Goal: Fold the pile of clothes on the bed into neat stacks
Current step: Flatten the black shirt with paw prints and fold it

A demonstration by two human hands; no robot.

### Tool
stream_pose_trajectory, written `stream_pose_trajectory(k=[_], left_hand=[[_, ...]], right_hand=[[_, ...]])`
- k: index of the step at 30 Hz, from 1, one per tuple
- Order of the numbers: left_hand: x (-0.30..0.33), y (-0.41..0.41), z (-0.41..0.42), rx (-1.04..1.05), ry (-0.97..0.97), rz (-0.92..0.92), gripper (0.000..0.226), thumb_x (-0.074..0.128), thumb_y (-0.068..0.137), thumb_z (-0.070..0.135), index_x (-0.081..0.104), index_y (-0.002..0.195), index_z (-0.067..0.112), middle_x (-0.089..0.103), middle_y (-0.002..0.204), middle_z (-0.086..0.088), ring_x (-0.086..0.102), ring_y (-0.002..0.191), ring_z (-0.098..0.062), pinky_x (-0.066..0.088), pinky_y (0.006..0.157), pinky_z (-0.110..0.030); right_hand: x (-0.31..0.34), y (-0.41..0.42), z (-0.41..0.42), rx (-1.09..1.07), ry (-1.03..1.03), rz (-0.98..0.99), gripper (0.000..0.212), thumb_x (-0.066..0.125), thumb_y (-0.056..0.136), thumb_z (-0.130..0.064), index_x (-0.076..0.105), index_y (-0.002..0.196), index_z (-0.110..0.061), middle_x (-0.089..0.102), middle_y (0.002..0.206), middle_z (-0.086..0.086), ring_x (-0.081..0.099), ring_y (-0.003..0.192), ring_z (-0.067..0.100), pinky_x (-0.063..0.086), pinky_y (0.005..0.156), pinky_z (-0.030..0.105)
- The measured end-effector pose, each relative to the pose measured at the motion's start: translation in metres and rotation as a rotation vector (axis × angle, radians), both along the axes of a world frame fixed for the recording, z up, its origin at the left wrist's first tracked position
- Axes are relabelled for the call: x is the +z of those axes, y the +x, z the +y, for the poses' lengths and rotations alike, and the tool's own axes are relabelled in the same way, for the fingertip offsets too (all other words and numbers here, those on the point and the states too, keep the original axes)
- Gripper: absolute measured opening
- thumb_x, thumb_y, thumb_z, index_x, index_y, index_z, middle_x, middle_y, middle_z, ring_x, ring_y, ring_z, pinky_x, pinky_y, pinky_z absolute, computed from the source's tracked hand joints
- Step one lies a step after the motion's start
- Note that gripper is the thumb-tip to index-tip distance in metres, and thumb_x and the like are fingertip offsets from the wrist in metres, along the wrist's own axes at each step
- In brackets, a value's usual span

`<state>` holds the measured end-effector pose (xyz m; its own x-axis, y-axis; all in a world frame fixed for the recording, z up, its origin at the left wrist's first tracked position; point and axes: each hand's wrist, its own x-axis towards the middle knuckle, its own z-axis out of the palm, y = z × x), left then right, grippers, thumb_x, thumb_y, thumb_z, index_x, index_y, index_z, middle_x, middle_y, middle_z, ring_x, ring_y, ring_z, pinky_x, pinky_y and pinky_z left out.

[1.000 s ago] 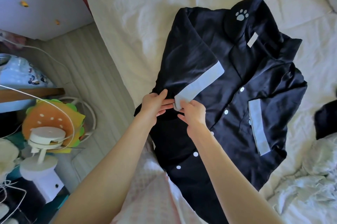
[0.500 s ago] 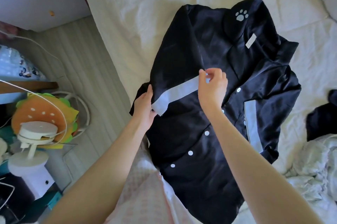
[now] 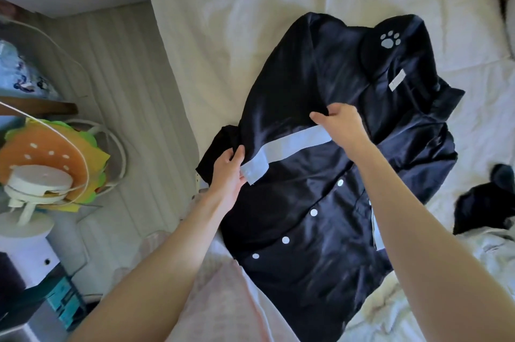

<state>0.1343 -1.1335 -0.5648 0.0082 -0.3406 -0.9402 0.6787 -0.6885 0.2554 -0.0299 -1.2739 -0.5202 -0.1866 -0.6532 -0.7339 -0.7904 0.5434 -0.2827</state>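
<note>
Folding has only begun, we judge: the dark shirt (image 3: 348, 160) lies spread at the frame's centre on the bed (image 3: 250, 21), its pale-cuffed sleeve (image 3: 287, 146) drawn across. Our left hand (image 3: 227, 174) and right hand (image 3: 341, 124) each pinch that cuff, now further apart than a second ago. Other clothes (image 3: 485, 210) wait unfolded at the right edge.

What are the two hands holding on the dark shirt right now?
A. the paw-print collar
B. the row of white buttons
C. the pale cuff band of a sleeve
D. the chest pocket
C: the left hand and right hand each pinch an end of the pale cuff band lying across the dark shirt.
</note>
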Motion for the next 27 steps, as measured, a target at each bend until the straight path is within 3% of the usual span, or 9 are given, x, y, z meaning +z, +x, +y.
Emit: stream_pose_trajectory(k=[4, 6, 9, 11, 14, 18, 21, 24, 27], left_hand=[[0.001, -0.004, -0.001, 0.047, 0.013, -0.005, 0.008, 0.047, 0.099, 0.018, 0.05, 0.105, 0.014, 0.064, 0.088, -0.002, 0.067, 0.084, -0.016, 0.052, 0.085, -0.034], [0.003, -0.008, -0.003, 0.02, -0.013, -0.025, 0.014, 0.047, 0.099, 0.018, 0.049, 0.111, 0.012, 0.062, 0.086, -0.002, 0.068, 0.083, -0.015, 0.054, 0.08, -0.029], [0.005, -0.014, -0.005, -0.105, 0.021, -0.115, 0.017, 0.048, 0.098, 0.02, 0.043, 0.114, 0.015, 0.058, 0.1, -0.009, 0.066, 0.084, -0.017, 0.054, 0.07, -0.025], [0.002, -0.015, -0.004, -0.21, 0.048, -0.199, 0.019, 0.052, 0.096, 0.022, 0.045, 0.111, 0.012, 0.058, 0.105, -0.012, 0.065, 0.087, -0.02, 0.054, 0.068, -0.026], [-0.001, -0.009, 0.007, -0.38, 0.029, -0.338, 0.025, 0.059, 0.092, 0.027, 0.049, 0.106, 0.008, 0.062, 0.093, -0.008, 0.065, 0.076, -0.018, 0.055, 0.072, -0.031], [-0.008, 0.018, 0.022, -0.527, -0.047, -0.665, 0.027, 0.062, 0.089, 0.025, 0.044, 0.106, 0.014, 0.055, 0.1, -0.004, 0.056, 0.082, -0.016, 0.049, 0.084, -0.035], [-0.02, 0.045, 0.021, -0.722, -0.21, -0.871, 0.041, 0.063, 0.088, 0.013, 0.045, 0.124, 0.009, 0.045, 0.124, -0.008, 0.047, 0.112, -0.022, 0.037, 0.099, -0.03], [-0.036, 0.059, 0.015, -0.93, -0.36, -0.849, 0.046, 0.065, 0.086, 0.014, 0.046, 0.129, 0.008, 0.049, 0.125, -0.007, 0.046, 0.117, -0.022, 0.037, 0.102, -0.034], [-0.051, 0.066, 0.022, -0.958, -0.297, -0.76, 0.036, 0.065, 0.087, 0.021, 0.051, 0.119, 0.011, 0.054, 0.106, 0.003, 0.053, 0.1, -0.016, 0.043, 0.085, -0.029]], right_hand=[[0.005, -0.014, 0.009, -0.342, -0.159, -0.104, 0.031, 0.063, 0.088, -0.023, 0.044, 0.064, -0.019, 0.034, 0.059, -0.006, 0.033, 0.055, 0.008, 0.03, 0.047, 0.012], [0.006, -0.02, 0.007, -0.376, -0.22, -0.095, 0.013, 0.064, 0.087, -0.025, 0.058, 0.081, -0.016, 0.043, 0.065, -0.006, 0.04, 0.06, 0.005, 0.035, 0.057, 0.013], [0.001, -0.025, 0.009, -0.376, -0.274, -0.05, 0.024, 0.064, 0.087, -0.03, 0.06, 0.103, -0.012, 0.048, 0.069, -0.01, 0.046, 0.065, 0.003, 0.039, 0.062, 0.014], [-0.001, -0.024, 0.017, -0.458, -0.3, -0.04, 0.035, 0.064, 0.088, -0.033, 0.055, 0.114, -0.012, 0.051, 0.077, -0.013, 0.053, 0.079, 0.006, 0.046, 0.075, 0.02], [-0.003, -0.019, 0.042, -0.593, -0.301, -0.066, 0.046, 0.063, 0.089, -0.031, 0.045, 0.127, -0.012, 0.05, 0.088, -0.011, 0.054, 0.089, 0.013, 0.048, 0.093, 0.034], [-0.002, -0.01, 0.093, -0.488, -0.34, 0.011, 0.051, 0.059, 0.091, -0.024, 0.038, 0.136, -0.014, 0.046, 0.128, 0.002, 0.05, 0.107, 0.015, 0.036, 0.086, 0.017], [0.0, -0.002, 0.132, -0.279, -0.36, 0.113, 0.05, 0.053, 0.095, -0.025, 0.037, 0.141, -0.014, 0.038, 0.143, 0.003, 0.036, 0.131, 0.018, 0.031, 0.103, 0.026], [0.0, 0.011, 0.169, -0.024, -0.397, 0.163, 0.048, 0.052, 0.095, -0.02, 0.04, 0.141, -0.011, 0.033, 0.15, 0.006, 0.028, 0.139, 0.022, 0.024, 0.112, 0.037], [-0.005, 0.02, 0.201, 0.041, -0.376, 0.176, 0.047, 0.052, 0.094, -0.016, 0.041, 0.139, -0.009, 0.033, 0.151, 0.009, 0.026, 0.141, 0.025, 0.021, 0.115, 0.04]])
